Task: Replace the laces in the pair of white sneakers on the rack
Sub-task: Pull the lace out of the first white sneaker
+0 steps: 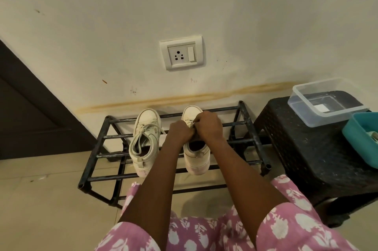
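left white sneaker (145,140) laced, right sneaker (196,154) beside, on rack (102,179)

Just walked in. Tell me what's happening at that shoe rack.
A person is working with both bare hands on the right sneaker on the black rack. The left hand and right hand are bunched together over its lace area, apparently pinching the lace. The left sneaker sits beside it, still laced and untouched. A clear box and a teal tub rest on the black stool to the right.
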